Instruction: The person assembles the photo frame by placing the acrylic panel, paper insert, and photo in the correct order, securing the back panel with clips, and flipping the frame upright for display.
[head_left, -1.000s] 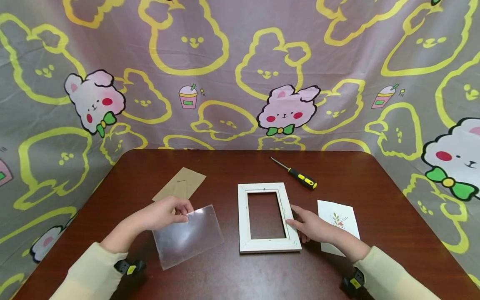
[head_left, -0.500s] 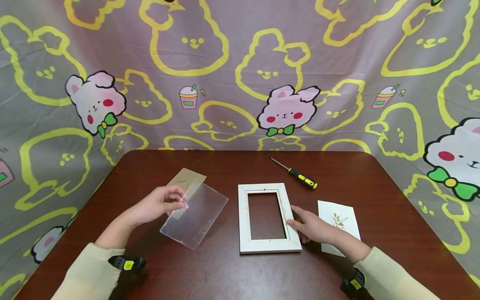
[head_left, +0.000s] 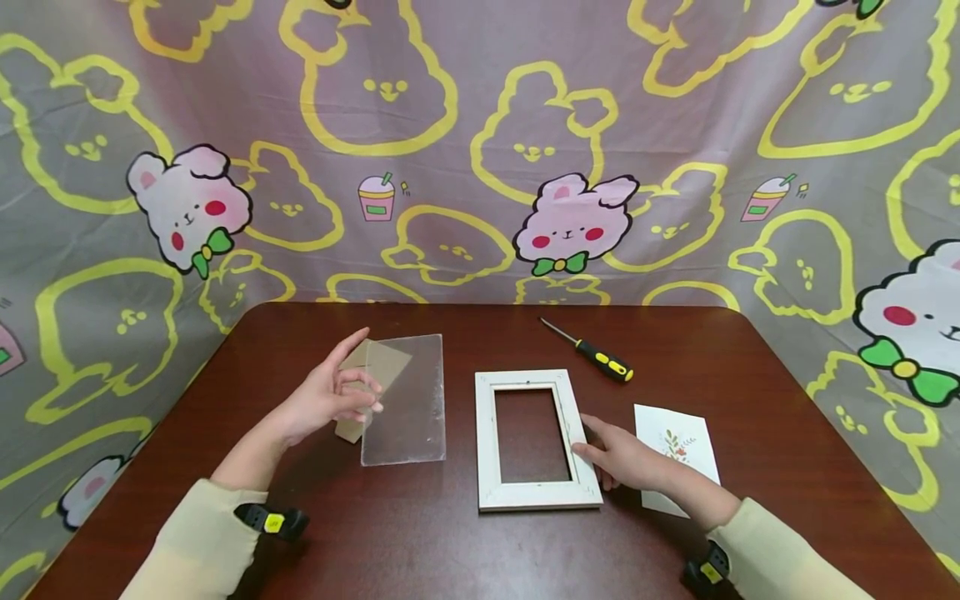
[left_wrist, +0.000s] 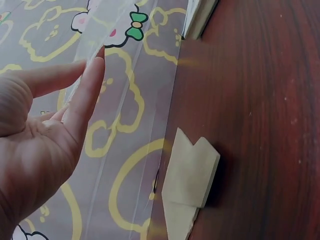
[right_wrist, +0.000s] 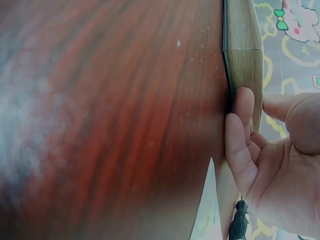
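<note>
In the head view, the left hand [head_left: 324, 398] pinches the left edge of a clear rectangular sheet [head_left: 408, 400] between thumb and fingers, with the index finger stretched up. The sheet is held above the table, overlapping the brown backing board [head_left: 351, 427] behind it. In the left wrist view the sheet [left_wrist: 102, 30] is seen nearly edge-on at the fingertips. The right hand [head_left: 626, 454] holds the right side of the white frame [head_left: 487, 442], which lies flat; in the right wrist view its fingers touch the frame's side [right_wrist: 245, 65].
A black and yellow screwdriver [head_left: 604, 361] lies behind the frame to the right. A white card with a printed flower [head_left: 693, 450] lies right of the frame, partly behind the right forearm. The patterned curtain [head_left: 450, 167] rises behind the brown table [head_left: 420, 542].
The clear sheet has turned from slanted to nearly upright in the head view and shifted up, while the left index finger has straightened away from it. The right hand and frame have stayed put.
</note>
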